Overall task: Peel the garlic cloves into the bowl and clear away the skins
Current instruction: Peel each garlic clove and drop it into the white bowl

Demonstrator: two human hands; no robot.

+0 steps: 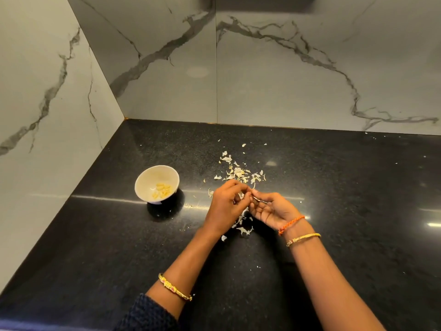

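Toward the counter's left edge, your white bowl already holds several peeled cloves; your left hand and right hand pinch one garlic clove between curled fingertips; the skins, scattered beyond and beneath, remain uncleared.

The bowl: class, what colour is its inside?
White inside the bowl, seen in the head view, with pale yellow cloves in it.
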